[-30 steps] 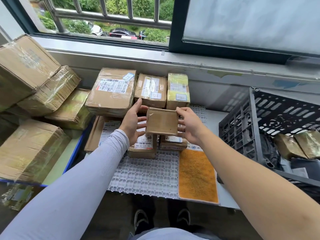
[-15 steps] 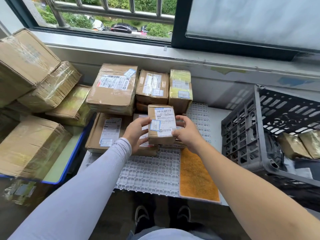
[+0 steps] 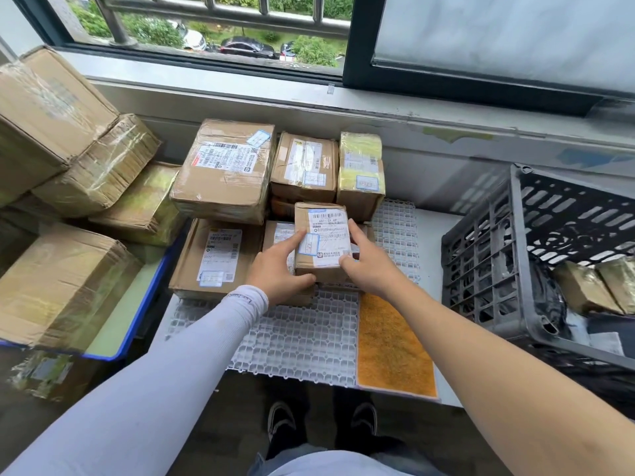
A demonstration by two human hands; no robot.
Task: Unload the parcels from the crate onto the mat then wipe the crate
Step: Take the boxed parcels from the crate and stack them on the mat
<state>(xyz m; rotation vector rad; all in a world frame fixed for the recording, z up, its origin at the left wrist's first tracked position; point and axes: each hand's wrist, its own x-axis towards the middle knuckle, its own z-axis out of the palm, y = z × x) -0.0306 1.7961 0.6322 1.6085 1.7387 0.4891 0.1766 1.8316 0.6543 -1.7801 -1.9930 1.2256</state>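
Both hands, left (image 3: 279, 269) and right (image 3: 365, 262), grasp a small parcel (image 3: 322, 242) atop the stack on the mat (image 3: 302, 345), crate (image 3: 488, 269) at three o'clock; set off-centre, it could slide off.

One crate (image 3: 481, 255), one white mat (image 3: 302, 341), one orange cloth (image 3: 391, 348), two hands, and roughly fifteen visible parcels.
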